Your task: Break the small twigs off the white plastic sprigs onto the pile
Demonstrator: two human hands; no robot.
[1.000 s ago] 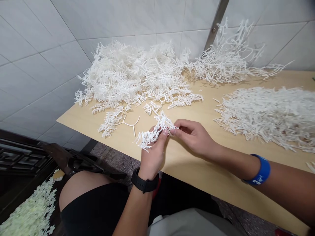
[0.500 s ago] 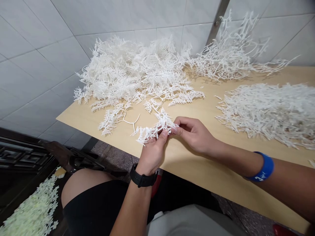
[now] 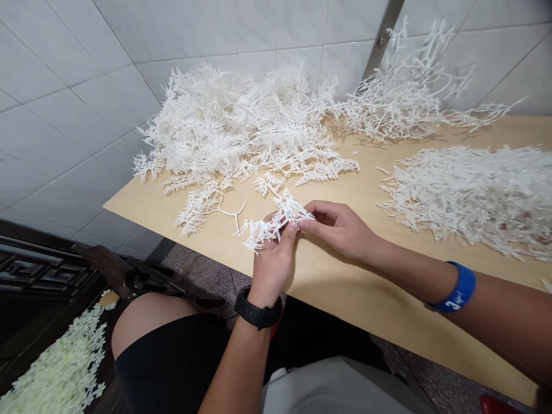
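Observation:
A white branched plastic sprig (image 3: 264, 231) with many thin prongs is held over the table's front edge. My left hand (image 3: 276, 259), wearing a black watch, is closed on it from below, thumb on top. My right hand (image 3: 340, 229), with a blue wristband, pinches prongs at the sprig's right end, its thumb and forefinger close to the left thumb. Just beyond the hands lie a small white sprig (image 3: 269, 183) and a larger one with a bare forked stem (image 3: 196, 210).
A big heap of white sprigs (image 3: 241, 126) fills the table's back left. Bare white branching stems (image 3: 401, 109) are piled against the tiled wall. Loose white prongs (image 3: 474, 195) form a heap at right. Pale small flowers (image 3: 60, 362) lie low at left. The wooden table (image 3: 345, 305) ends near my lap.
Both hands stay on the sprig with only a slight shift. The right hand is a little closer to the left thumb, and the camera view has moved slightly.

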